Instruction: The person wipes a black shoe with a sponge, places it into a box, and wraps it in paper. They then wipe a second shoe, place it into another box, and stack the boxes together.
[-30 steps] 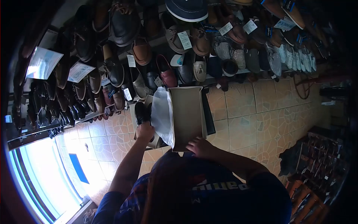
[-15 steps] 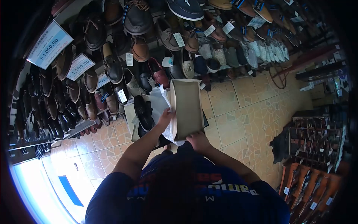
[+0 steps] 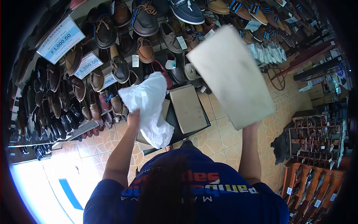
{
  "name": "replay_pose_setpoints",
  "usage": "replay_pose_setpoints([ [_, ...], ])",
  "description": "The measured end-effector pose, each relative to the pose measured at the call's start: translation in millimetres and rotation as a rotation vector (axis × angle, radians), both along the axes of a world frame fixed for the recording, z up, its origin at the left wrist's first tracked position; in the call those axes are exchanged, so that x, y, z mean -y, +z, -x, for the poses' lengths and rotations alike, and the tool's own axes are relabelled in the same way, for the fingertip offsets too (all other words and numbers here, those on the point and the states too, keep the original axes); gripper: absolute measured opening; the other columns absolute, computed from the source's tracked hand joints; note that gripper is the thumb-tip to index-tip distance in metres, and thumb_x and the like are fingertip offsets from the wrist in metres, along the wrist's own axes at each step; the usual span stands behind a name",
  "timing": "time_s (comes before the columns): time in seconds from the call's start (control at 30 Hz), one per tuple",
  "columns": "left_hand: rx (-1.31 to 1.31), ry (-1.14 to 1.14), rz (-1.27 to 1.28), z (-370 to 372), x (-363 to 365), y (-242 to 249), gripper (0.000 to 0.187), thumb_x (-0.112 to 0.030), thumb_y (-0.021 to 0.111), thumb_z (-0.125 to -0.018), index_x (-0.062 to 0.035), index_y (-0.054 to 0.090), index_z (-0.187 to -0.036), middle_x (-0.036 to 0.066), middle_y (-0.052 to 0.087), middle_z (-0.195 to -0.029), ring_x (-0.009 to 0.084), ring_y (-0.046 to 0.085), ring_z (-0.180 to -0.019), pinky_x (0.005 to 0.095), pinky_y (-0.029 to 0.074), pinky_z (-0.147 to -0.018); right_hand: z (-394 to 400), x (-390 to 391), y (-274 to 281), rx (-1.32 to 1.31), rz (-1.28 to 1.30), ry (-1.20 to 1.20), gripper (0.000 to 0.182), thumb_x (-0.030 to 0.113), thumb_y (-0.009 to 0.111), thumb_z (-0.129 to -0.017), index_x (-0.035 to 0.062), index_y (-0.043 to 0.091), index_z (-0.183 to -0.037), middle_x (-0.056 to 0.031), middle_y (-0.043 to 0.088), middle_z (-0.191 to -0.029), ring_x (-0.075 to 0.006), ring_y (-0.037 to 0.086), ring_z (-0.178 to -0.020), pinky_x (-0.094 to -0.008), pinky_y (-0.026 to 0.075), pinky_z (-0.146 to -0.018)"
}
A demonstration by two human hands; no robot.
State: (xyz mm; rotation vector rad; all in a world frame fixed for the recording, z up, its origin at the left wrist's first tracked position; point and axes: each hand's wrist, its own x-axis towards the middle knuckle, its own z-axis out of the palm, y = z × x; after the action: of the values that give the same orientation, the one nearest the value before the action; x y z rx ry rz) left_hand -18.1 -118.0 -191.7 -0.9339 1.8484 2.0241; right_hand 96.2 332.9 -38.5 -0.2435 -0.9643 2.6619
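My left hand (image 3: 133, 119) grips crumpled white wrapping paper (image 3: 147, 106), which hangs in a bunch and covers what lies behind it. On the other side my right hand (image 3: 252, 128) has hold of the near end of a pale cardboard shoebox part (image 3: 232, 80), raised and tilted, its broad plain face toward me. Its edges look slightly blurred. Between my hands, lower down, a brown cardboard box (image 3: 188, 109) rests on a black flat surface (image 3: 206, 120). The black shoes are hidden behind the paper.
Racks of shoes line the wall ahead, with price signs (image 3: 61, 39) at the left. Tagged goods fill a wooden rack (image 3: 311, 190) at the lower right. Tan patterned floor tiles (image 3: 231, 143) lie around me. Bright light enters at the lower left.
My hands have moved apart. The left has lifted the white paper up and left; the right has raised the cardboard part up and right, turning its face. A brown box now shows between them.
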Motion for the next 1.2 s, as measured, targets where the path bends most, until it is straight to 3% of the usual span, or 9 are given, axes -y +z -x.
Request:
replay_pose_setpoints([
  [0.07,-0.003,-0.01,0.058,-19.1,14.8,-3.4,0.042,-0.021,0.059,-0.085,0.0049,0.052,-0.118,0.014,0.062,-0.104,0.0232,0.062,-0.085,0.0361,0.051,-0.076,-9.7,-23.0,-90.3,0.08,-0.293,0.097,0.062,0.047,0.035,-0.095,0.0068,0.023,-0.141,-0.0124,0.029,-0.144,-0.0283,0.032,-0.131,-0.0466,0.035,-0.103],
  [0.2,0.077,-0.006,0.083,-49.3,23.5,-2.8,0.045,-0.022,0.058,-0.086,0.0054,0.05,-0.12,0.016,0.061,-0.107,0.0246,0.062,-0.089,0.037,0.05,-0.079,-44.7,35.8,-192.8,0.248,0.273,0.095,0.058,0.046,0.034,-0.096,0.0099,0.028,-0.14,-0.0101,0.038,-0.14,-0.0267,0.04,-0.126,-0.0421,0.036,-0.104],
  [0.3,0.042,-0.043,0.145,-59.2,25.2,-8.0,0.046,-0.025,0.057,-0.086,0.0059,0.051,-0.12,0.016,0.062,-0.106,0.0247,0.062,-0.089,0.0363,0.05,-0.079,-40.6,49.9,-187.5,0.335,-0.111,0.126,0.057,0.046,0.032,-0.096,0.0108,0.03,-0.14,-0.0108,0.033,-0.144,-0.0313,0.036,-0.128,-0.0469,0.032,-0.106],
  [0.47,0.014,-0.006,0.085,-52.9,32.0,-8.4,0.05,-0.031,0.055,-0.087,0.0071,0.05,-0.119,0.015,0.062,-0.106,0.0236,0.062,-0.09,0.0349,0.05,-0.078,10.3,27.6,-52.4,0.239,0.172,-0.096,0.059,0.049,0.038,-0.094,0.0077,0.034,-0.136,-0.0105,0.042,-0.136,-0.0261,0.043,-0.123,-0.0435,0.036,-0.102],
  [0.63,-0.106,0.097,-0.054,-42.1,24.6,14.4,0.056,-0.038,0.05,-0.09,0.0068,0.044,-0.124,0.015,0.057,-0.114,0.0236,0.059,-0.099,0.0336,0.048,-0.085,8.5,57.1,-20.7,0.164,-1.073,-0.204,0.017,0.02,0.058,-0.086,0.0065,0.055,-0.077,-0.0027,0.056,-0.073,-0.0199,0.052,-0.059,-0.0322,0.043,-0.057],
  [0.8,-0.128,0.047,-0.032,-44.0,5.4,55.0,0.06,-0.042,0.048,-0.092,0.0072,0.044,-0.125,0.016,0.056,-0.118,0.0232,0.057,-0.104,0.0331,0.045,-0.09,-13.6,114.2,-98.4,0.087,-2.089,0.515,0.028,0.036,0.064,-0.08,0.0084,0.063,-0.079,-0.0095,0.056,-0.081,-0.029,0.056,-0.082,-0.0426,0.041,-0.074],
  [1.03,-0.318,-0.211,0.08,-46.2,-15.6,82.3,0.055,-0.041,0.047,-0.093,0.0064,0.049,-0.121,0.014,0.059,-0.114,0.0203,0.056,-0.1,0.0309,0.042,-0.09,-19.5,133.9,-87.7,0.074,-1.829,0.354,0.053,0.041,0.062,-0.082,0.0112,0.052,-0.124,-0.013,0.052,-0.119,-0.0267,0.048,-0.114,-0.0452,0.034,-0.095],
  [1.1,-0.204,-0.572,0.318,-43.9,-27.8,95.2,0.042,-0.031,0.046,-0.096,0.0027,0.051,-0.12,0.018,0.059,-0.11,0.026,0.056,-0.102,0.0339,0.04,-0.093,-5.8,140.7,-73.2,0.148,-1.298,0.477,0.06,0.041,0.061,-0.084,0.0112,0.042,-0.132,-0.0135,0.046,-0.129,-0.0275,0.044,-0.12,-0.0439,0.032,-0.099],
  [1.2,-0.992,-1.088,0.943,-56.3,-72.7,102.8,0.039,-0.011,0.059,-0.073,-0.0042,0.056,-0.112,0.018,0.05,-0.116,0.0369,0.038,-0.125,0.0545,0.025,-0.105,15.0,140.2,-39.0,0.248,-0.346,0.593,0.068,0.037,0.06,-0.087,0.0113,0.028,-0.141,-0.016,0.037,-0.139,-0.0284,0.041,-0.124,-0.0402,0.032,-0.102],
])
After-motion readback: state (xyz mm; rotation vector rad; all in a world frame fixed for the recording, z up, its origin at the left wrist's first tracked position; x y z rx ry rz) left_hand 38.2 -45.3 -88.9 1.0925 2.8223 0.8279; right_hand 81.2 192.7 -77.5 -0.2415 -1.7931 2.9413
